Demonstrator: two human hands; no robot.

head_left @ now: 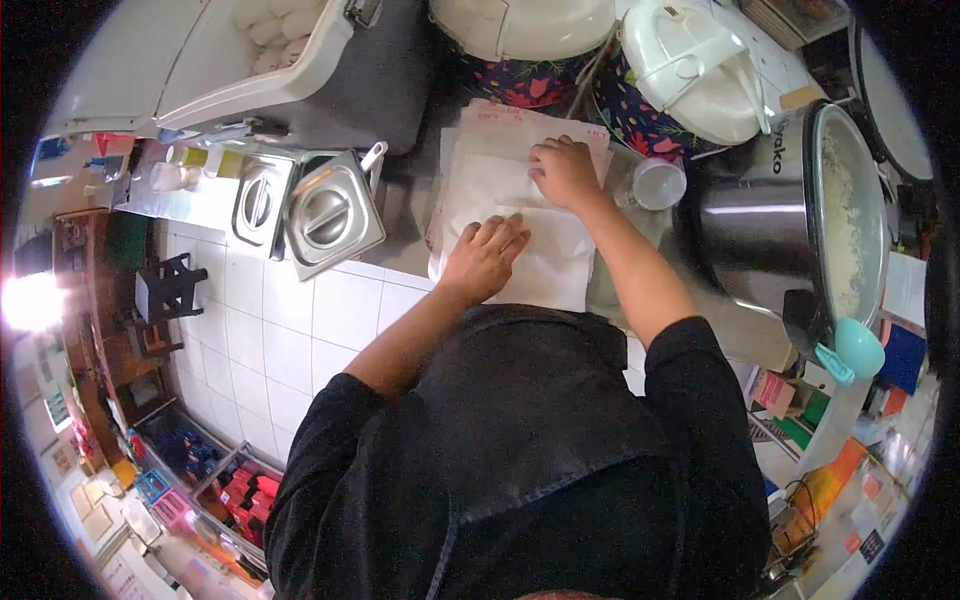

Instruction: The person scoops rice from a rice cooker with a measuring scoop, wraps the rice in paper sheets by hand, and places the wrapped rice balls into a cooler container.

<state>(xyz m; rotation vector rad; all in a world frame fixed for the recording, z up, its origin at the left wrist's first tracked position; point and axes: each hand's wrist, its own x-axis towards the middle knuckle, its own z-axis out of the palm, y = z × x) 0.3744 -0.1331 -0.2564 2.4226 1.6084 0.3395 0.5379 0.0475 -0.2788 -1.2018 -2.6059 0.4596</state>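
A stack of white paper sheets [545, 245] with faint red print along the far edge lies on the counter in front of me. My left hand [485, 258] rests on the near left part of the top sheet, palm down with its fingers stretched out. Farther off and to the right, my right hand [562, 170] is on the paper with its fingers bent and drawn together at the sheet. Its fingertips are partly hidden. A crease or raised edge runs across the top sheet between the two hands.
Right of the paper stand a clear plastic cup [660, 185] and a large rice cooker [760, 210] of white rice, with a turquoise scoop [858, 350] nearby. Lidded steel pans [335, 215] are at the left. Behind are a grey cooler box [350, 100] and flower-patterned pots [530, 80] with pale lids.
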